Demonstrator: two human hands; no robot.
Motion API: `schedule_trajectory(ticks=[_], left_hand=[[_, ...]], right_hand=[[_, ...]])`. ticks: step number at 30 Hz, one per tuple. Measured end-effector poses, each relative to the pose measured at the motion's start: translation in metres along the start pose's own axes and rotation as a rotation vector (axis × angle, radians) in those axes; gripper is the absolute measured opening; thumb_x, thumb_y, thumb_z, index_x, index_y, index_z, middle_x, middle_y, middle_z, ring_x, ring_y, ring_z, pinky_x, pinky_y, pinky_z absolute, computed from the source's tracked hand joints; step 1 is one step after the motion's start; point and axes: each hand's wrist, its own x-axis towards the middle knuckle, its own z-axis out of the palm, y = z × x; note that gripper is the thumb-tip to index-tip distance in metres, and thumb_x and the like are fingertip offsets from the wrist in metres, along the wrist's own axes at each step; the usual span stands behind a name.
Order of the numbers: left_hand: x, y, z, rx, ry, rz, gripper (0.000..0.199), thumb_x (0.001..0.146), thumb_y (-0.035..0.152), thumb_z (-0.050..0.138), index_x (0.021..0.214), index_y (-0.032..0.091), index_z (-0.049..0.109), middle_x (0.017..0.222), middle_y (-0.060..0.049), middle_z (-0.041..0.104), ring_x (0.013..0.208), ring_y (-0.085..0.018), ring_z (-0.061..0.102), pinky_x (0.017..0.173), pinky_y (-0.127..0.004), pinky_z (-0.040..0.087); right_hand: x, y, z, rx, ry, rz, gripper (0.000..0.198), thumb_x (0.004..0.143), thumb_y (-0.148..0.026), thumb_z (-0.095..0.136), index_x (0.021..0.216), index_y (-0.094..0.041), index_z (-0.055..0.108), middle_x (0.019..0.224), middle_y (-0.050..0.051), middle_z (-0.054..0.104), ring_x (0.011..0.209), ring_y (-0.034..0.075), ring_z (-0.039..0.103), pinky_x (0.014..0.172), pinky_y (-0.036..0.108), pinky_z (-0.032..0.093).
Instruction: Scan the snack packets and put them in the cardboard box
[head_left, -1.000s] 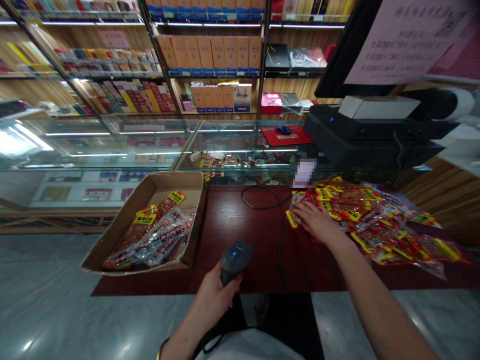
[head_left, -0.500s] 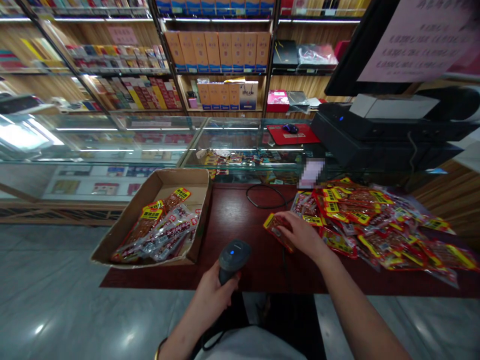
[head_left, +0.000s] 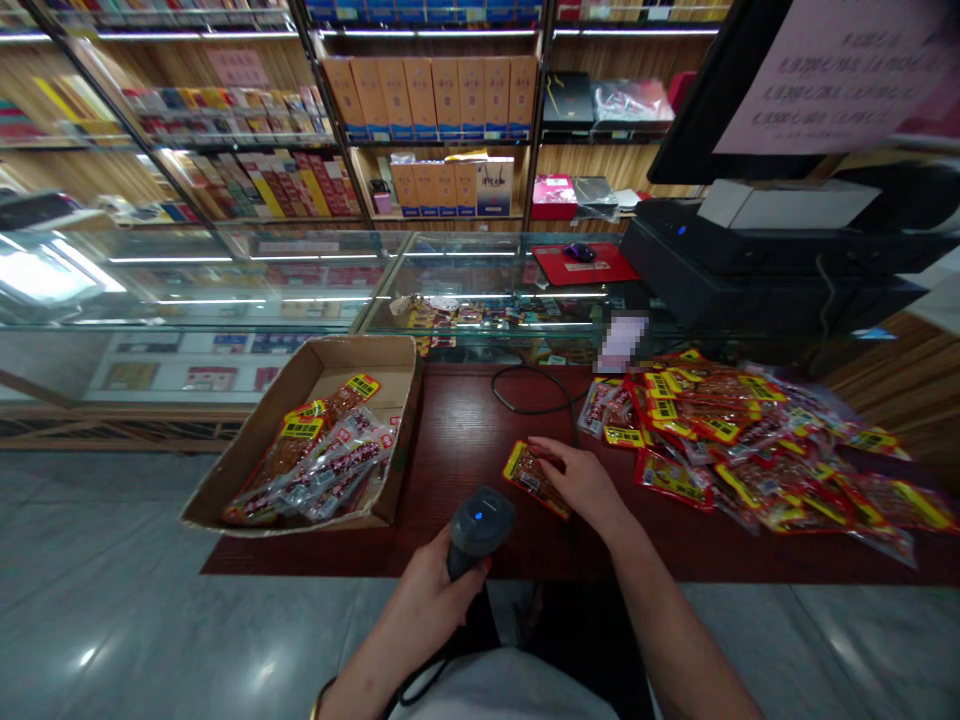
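Note:
My left hand (head_left: 433,603) is wrapped round the handle of a dark barcode scanner (head_left: 484,520), which has a small blue light on top. The scanner's head points toward a red and yellow snack packet (head_left: 532,480) on the dark wooden table. My right hand (head_left: 589,490) has its fingers on the right end of that packet, covering part of it. To the right lies a heap of similar snack packets (head_left: 716,410). On the left, several packets (head_left: 300,430) sit inside an open cardboard box (head_left: 407,430).
A black cable (head_left: 525,410) loops over the table (head_left: 457,420). Behind stand glass display cases (head_left: 300,290) with a mouse (head_left: 580,252) on a red mat (head_left: 615,265). A monitor (head_left: 690,140) and black machine (head_left: 705,280) occupy the back right. Stocked shelves line the wall.
My right hand has slid the packet left and slightly toward me, away from the heap. My left hand has shifted the scanner a little to the right, closer to the packet.

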Motion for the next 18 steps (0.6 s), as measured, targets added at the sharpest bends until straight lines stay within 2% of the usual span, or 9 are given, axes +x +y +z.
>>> schedule_trajectory(ticks=[5,12,18], left_hand=[[-0.007,0.012,-0.004,0.054,-0.018,0.026,0.018,0.085,0.026,0.058,0.100,0.018,0.061,0.064,0.005,0.061,0.045,-0.012,0.053,0.045,-0.022,0.039],[-0.013,0.013,-0.015,0.101,-0.008,0.016,0.021,0.086,0.027,0.061,0.105,0.018,0.064,0.064,0.006,0.061,0.047,-0.013,0.054,0.047,-0.022,0.041],[-0.017,0.020,-0.014,0.095,-0.005,0.038,0.020,0.084,0.025,0.061,0.103,0.018,0.064,0.063,0.006,0.059,0.047,-0.013,0.054,0.046,-0.021,0.040]], right_hand=[[0.002,-0.008,-0.001,-0.006,0.098,-0.014,0.036,0.095,-0.021,0.056,0.122,-0.032,0.077,0.121,-0.002,0.080,0.112,0.022,0.077,0.103,0.038,0.059],[0.009,-0.017,-0.003,-0.062,0.075,-0.051,0.035,0.096,-0.022,0.057,0.123,-0.035,0.077,0.122,-0.003,0.080,0.112,0.022,0.077,0.103,0.038,0.059],[0.014,-0.013,0.002,-0.062,0.073,-0.053,0.035,0.095,-0.019,0.057,0.119,-0.034,0.078,0.120,-0.003,0.081,0.110,0.022,0.077,0.101,0.038,0.059]])
